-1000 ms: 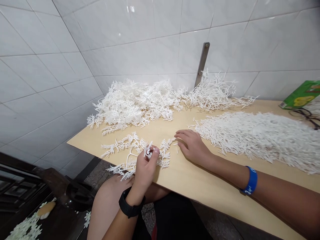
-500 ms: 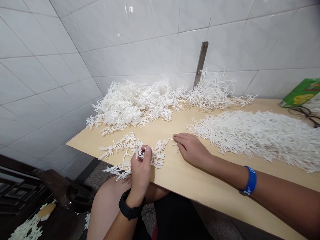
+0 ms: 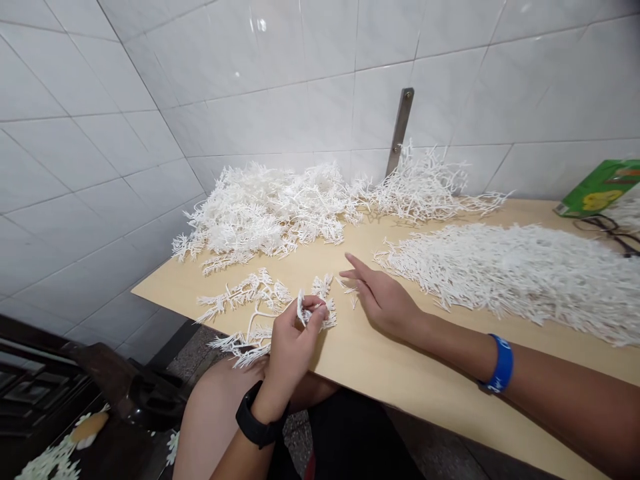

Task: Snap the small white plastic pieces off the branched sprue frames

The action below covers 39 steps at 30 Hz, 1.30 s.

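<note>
My left hand [image 3: 295, 337], with a black band on its wrist, pinches a white branched plastic piece [image 3: 301, 310] over the table's near edge. Its branching tips spread to both sides of the fingers. My right hand [image 3: 387, 297], wearing a blue wristband, is open with its fingers apart and pointing left, and holds nothing. A few small white bits [image 3: 349, 287] lie by its fingertips. To its right is a wide heap of loose white pieces [image 3: 520, 273]. Behind my left hand rests a pile of white branched pieces [image 3: 265, 207].
Another branched clump [image 3: 423, 187] lies by a metal bracket [image 3: 400, 127] on the tiled wall. A green packet [image 3: 595, 190] and dark-framed glasses [image 3: 610, 230] are at the right of the wooden table [image 3: 425, 373]. Dark furniture [image 3: 130, 387] stands at lower left.
My left hand has shifted right with the branched piece. My right hand's fingers have lifted off the table and spread apart.
</note>
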### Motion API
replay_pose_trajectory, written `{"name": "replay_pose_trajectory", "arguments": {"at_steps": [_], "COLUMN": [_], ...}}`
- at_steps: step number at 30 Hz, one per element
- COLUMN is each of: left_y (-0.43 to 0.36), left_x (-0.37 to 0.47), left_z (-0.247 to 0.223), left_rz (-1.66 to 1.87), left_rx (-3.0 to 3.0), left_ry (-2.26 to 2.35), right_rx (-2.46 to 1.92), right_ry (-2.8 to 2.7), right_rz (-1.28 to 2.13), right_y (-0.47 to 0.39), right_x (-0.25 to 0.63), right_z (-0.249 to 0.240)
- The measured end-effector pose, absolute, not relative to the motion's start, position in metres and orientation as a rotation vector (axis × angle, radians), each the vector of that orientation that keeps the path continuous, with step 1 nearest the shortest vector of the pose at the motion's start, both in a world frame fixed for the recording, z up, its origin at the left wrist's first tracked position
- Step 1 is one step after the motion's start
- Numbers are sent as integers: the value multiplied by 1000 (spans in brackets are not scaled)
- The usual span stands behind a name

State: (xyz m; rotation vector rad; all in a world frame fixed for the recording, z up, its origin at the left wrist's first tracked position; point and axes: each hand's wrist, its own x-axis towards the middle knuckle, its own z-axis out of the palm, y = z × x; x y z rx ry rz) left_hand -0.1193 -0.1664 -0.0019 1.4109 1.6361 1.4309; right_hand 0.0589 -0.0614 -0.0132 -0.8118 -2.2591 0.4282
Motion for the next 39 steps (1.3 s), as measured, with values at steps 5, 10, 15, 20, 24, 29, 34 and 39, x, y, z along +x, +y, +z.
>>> {"name": "replay_pose_trajectory", "arguments": {"at_steps": [5, 10, 15, 20, 24, 29, 34, 39], "left_y": [-168, -169, -170, -170, -170, -169, -162, -161], "left_x": [-118, -117, -116, -117, -118, -117, -123, -127], "left_z": [-6, -5, -5, -8, -6, -6, -8, -7], "left_rz": [1360, 1334, 1285, 1244, 1258, 1288, 1310, 1378], "left_rx": [1651, 1727, 1765, 1782, 1772, 1753, 1636, 1468], "left_ry": [1542, 1549, 1619, 1657, 1590, 1644, 1645, 1715], "right_rx": [-324, -268, -308, -302, -292, -186, -136, -247], "right_ry": [-2403, -2432, -2425, -2453, -2447, -2427, -2368, -2340], "right_rz": [350, 420, 463, 453, 505, 732, 815, 632], "right_y": [-73, -75, -74, -76, -78, -79, -81, -80], "right_x": [56, 54, 54, 53, 53, 49, 50, 59], "right_z": [-6, -5, -7, -5, -3, -1, 1, 0]}}
